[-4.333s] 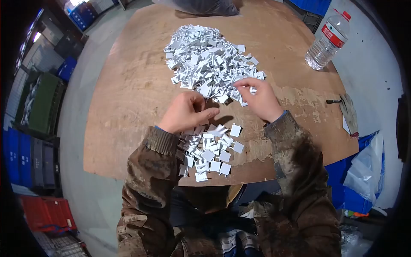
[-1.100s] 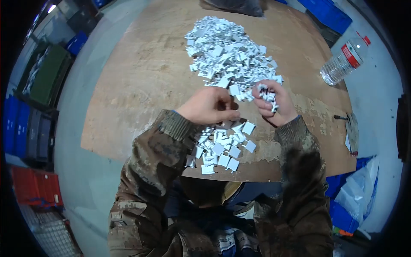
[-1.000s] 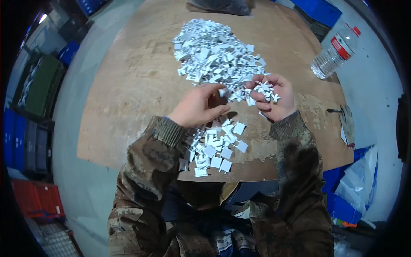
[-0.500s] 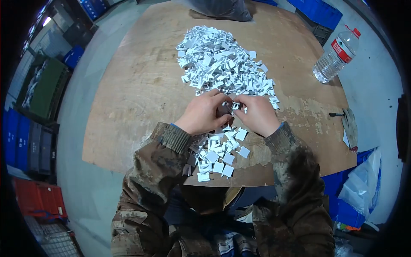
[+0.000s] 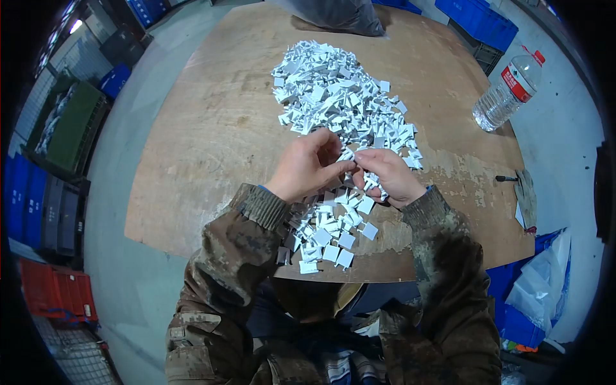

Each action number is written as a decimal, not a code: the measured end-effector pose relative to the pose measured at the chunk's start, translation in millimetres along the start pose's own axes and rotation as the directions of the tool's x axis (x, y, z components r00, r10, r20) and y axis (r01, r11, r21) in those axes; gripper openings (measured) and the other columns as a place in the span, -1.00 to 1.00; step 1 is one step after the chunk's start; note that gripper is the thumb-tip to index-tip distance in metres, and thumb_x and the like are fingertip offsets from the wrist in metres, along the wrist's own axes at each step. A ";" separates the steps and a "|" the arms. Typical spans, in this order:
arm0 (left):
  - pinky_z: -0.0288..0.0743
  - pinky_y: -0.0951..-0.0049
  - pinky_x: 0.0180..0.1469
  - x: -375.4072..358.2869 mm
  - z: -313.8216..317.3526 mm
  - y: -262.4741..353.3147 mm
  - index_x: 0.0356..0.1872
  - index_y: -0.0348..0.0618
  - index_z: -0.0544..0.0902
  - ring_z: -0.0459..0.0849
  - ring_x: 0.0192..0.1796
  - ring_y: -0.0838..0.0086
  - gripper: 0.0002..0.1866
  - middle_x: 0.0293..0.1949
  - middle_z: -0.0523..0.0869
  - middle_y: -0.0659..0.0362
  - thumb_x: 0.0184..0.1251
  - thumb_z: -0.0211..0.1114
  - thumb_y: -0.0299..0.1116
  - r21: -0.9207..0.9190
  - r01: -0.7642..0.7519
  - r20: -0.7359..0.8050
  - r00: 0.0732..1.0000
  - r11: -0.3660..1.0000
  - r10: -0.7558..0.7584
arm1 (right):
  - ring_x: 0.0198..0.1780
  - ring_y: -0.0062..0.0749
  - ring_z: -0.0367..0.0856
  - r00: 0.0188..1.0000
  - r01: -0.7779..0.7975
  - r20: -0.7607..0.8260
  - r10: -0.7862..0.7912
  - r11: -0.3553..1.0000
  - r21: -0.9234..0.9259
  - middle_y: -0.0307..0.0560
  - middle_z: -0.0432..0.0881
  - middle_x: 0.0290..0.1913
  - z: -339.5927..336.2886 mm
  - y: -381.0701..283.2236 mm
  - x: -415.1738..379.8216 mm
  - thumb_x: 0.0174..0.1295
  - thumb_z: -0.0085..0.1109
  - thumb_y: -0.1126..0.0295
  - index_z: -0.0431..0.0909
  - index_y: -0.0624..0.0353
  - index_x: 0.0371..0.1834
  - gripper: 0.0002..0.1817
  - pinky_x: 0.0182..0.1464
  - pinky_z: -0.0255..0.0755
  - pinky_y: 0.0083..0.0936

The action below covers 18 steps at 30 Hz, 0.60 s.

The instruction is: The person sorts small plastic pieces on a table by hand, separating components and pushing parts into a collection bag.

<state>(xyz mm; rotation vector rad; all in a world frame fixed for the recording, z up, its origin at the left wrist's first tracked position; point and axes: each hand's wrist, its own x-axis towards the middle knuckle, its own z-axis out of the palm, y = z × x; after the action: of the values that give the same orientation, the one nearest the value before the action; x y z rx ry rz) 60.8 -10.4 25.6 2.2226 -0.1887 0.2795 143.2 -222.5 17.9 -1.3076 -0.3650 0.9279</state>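
Observation:
A large heap of small white plastic parts (image 5: 333, 90) lies on the wooden table, just beyond my hands. My left hand (image 5: 308, 165) is curled at the heap's near edge, thumb and fingers pinched on a small white part (image 5: 347, 154). My right hand (image 5: 389, 174) meets it there with its fingertips, and several white parts (image 5: 373, 183) show in its curled fingers and palm. Nearer my body, a smaller group of white parts (image 5: 330, 234) with flat square faces lies spread by the table's front edge.
A clear water bottle (image 5: 509, 91) with a red cap stands at the table's right. A black marker (image 5: 506, 178) and a grey cloth (image 5: 525, 199) lie at the right edge. A dark bag (image 5: 333, 14) rests at the back. Blue crates (image 5: 478, 24) stand beyond.
My right hand has turned palm inward and dropped slightly, showing several white parts in it. My left thumb has moved up to meet my right fingertips. The view has shifted slightly.

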 end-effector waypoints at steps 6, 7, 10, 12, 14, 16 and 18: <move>0.49 0.60 -0.32 -1.5 5.3 -3.2 -0.09 -0.22 0.75 0.57 -0.41 0.57 -0.84 -0.36 0.73 0.23 0.34 0.45 -0.55 -0.102 -0.092 -0.010 0.996 0.991 0.092 | -0.59 -0.63 0.38 0.977 0.099 -0.148 -0.155 0.938 -0.331 -0.16 0.65 -0.48 17.5 4.5 -0.4 0.53 0.13 0.30 0.73 0.29 -0.15 -0.73 -0.63 0.16 -0.68; 0.49 0.60 -0.32 -1.4 6.2 -4.3 -0.08 -0.22 0.76 0.57 -0.41 0.57 -0.84 -0.36 0.73 0.24 0.34 0.44 -0.56 -0.096 -0.104 -0.002 0.995 0.990 0.104 | -0.60 -0.63 0.36 0.955 0.117 -0.193 -0.227 0.881 -0.458 -0.15 0.65 -0.48 20.5 5.7 -0.9 0.53 0.11 0.29 0.72 0.28 -0.16 -0.72 -0.65 0.14 -0.68; 0.52 0.53 -0.33 -0.6 1.9 -9.3 -0.08 -0.23 0.76 0.59 -0.42 0.51 -0.82 -0.38 0.73 0.19 0.31 0.42 -0.55 -0.139 -0.045 0.006 0.999 0.989 0.046 | -0.60 -0.63 0.37 0.945 0.117 -0.264 -0.194 0.953 -0.280 -0.15 0.65 -0.48 24.4 3.7 -2.2 0.53 0.11 0.28 0.72 0.27 -0.17 -0.72 -0.65 0.13 -0.68; 0.54 0.45 -0.34 0.1 -2.7 -12.5 -0.09 -0.23 0.76 0.62 -0.43 0.45 -0.80 -0.39 0.73 0.15 0.27 0.41 -0.53 -0.178 0.007 0.013 1.000 0.984 -0.005 | -0.60 -0.64 0.37 0.932 0.132 -0.327 -0.157 0.986 -0.097 -0.15 0.65 -0.47 22.0 0.5 -1.9 0.53 0.11 0.27 0.72 0.25 -0.19 -0.71 -0.65 0.13 -0.68; 0.55 0.45 -0.33 -1.4 -9.4 -13.0 -0.08 -0.22 0.76 0.62 -0.43 0.44 -0.80 -0.39 0.74 0.15 0.27 0.41 -0.52 -0.125 0.047 0.046 0.998 0.991 -0.042 | -0.60 -0.64 0.36 0.952 0.159 -0.277 -0.129 0.983 0.089 -0.15 0.64 -0.46 3.4 -5.4 -1.5 0.53 0.12 0.28 0.72 0.24 -0.16 -0.73 -0.65 0.12 -0.69; 0.55 0.44 -0.31 -3.8 -16.0 -11.0 -0.07 -0.21 0.77 0.64 -0.42 0.42 -0.78 -0.38 0.75 0.15 0.27 0.40 -0.50 -0.011 0.128 0.090 0.988 0.992 -0.127 | -0.61 -0.64 0.34 0.983 0.164 -0.147 -0.109 0.881 0.444 -0.13 0.63 -0.43 -21.5 -13.3 -3.0 0.53 0.13 0.31 0.72 0.22 -0.11 -0.77 -0.66 0.11 -0.70; 0.56 0.43 -0.31 -2.7 -12.9 -7.9 -0.06 -0.20 0.78 0.64 -0.41 0.41 -0.78 -0.38 0.75 0.15 0.27 0.40 -0.49 0.048 0.159 0.114 0.980 0.986 -0.164 | -0.61 -0.64 0.33 0.989 0.151 -0.087 -0.123 0.784 0.603 -0.13 0.63 -0.42 -30.4 -17.8 -5.3 0.53 0.14 0.32 0.72 0.21 -0.08 -0.78 -0.67 0.10 -0.71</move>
<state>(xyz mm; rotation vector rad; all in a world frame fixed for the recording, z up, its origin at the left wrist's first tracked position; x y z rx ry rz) 58.3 4.6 26.7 2.2795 -0.0659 0.0638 168.1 -246.2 27.6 -0.6892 -0.1023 0.7982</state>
